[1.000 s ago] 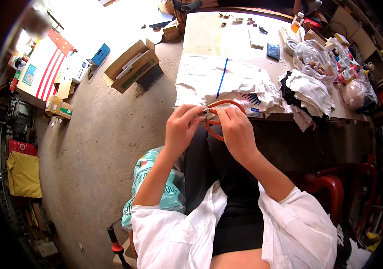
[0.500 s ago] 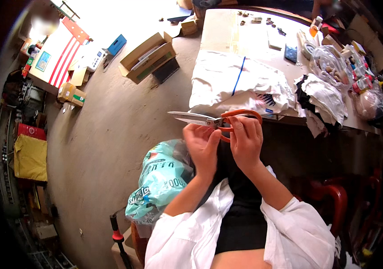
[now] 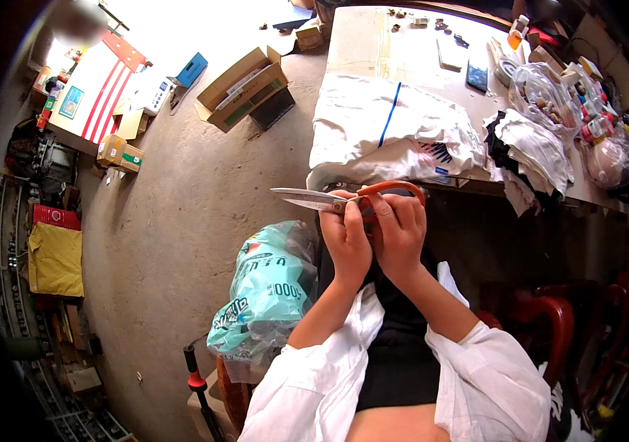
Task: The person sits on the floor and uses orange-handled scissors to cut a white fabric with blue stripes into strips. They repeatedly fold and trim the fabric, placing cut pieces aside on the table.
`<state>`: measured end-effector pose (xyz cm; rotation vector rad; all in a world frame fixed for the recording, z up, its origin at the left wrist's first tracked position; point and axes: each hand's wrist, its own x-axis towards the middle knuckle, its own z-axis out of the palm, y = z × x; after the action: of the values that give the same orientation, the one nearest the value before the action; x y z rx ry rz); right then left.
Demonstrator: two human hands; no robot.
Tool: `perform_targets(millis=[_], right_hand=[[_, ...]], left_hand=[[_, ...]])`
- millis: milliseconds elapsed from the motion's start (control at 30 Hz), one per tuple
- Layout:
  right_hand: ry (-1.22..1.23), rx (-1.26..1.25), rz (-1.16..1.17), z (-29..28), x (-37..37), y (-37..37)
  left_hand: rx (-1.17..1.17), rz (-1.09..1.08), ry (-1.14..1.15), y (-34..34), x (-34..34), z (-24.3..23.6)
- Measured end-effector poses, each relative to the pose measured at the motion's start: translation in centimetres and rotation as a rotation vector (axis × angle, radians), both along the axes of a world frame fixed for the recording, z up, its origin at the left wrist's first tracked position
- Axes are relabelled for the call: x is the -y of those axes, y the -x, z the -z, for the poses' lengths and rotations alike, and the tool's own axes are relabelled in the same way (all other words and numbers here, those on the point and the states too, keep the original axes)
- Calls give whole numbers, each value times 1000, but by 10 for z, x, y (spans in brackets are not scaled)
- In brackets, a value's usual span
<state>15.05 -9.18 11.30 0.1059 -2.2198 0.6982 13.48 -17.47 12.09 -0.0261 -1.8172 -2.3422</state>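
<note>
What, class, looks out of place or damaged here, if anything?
The crumpled pile of black and white cloths looks untidy: part of it droops over the table's near edge. The scissors, between the left hand and right hand, show no obvious damage.

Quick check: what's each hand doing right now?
Left hand: closed, holding the scissors near the pivot.
Right hand: closed, holding the scissors by the orange handles.

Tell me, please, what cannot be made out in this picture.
Head view: lower handle of scissors, mostly hidden by left hand and right hand.
Head view: inside of turquoise bag, hidden by its plastic.
Head view: black tool, cut off by bottom edge.
Head view: dark tabletop items, too small to identify.
</note>
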Motion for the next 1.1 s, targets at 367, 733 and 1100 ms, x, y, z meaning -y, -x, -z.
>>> perform_targets(millis=[367,733,1100], right_hand=[[59,38,-39,1,0,1],[720,419,164,52,-103,40],[439,564,416,114,-162,124]], left_hand=[[30,76,-78,-2,3,3],[-453,456,-769,1,37,-86],[-714,1058,-955,-40,58,-178]])
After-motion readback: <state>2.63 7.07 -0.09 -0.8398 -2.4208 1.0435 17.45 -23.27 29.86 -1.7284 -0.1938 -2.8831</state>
